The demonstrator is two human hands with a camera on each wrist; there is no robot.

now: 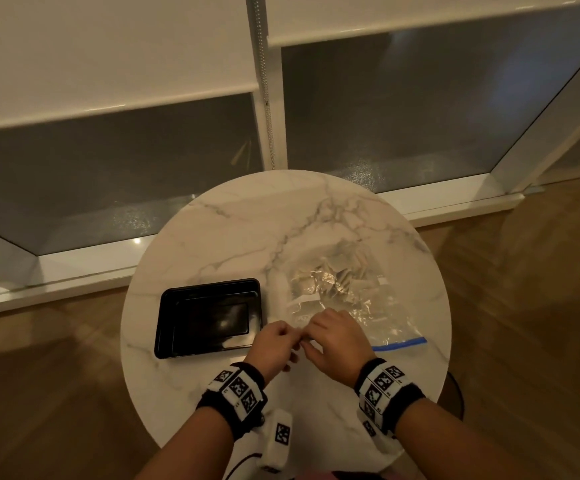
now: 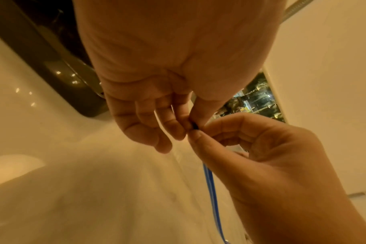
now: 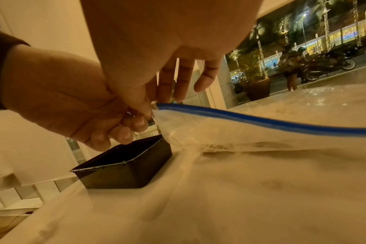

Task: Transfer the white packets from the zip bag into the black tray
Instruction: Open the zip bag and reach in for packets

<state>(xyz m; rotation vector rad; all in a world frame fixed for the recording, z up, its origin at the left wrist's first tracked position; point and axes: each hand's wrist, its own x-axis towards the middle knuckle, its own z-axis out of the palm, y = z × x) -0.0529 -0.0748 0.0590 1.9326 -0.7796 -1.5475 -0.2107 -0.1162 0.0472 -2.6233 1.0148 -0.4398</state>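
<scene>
Now both hands pinch zip bag corner.

We see a round marble table at the centre of the frame, wood floor at the lower left, and half-lowered white blinds over dark windows across the top.

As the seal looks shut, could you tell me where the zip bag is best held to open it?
Pinch the two lips at the near-left end of the blue zip strip, one per hand, from the tray side. The zip bag lies flat and that corner is lifted; left hand and right hand meet there.
</scene>
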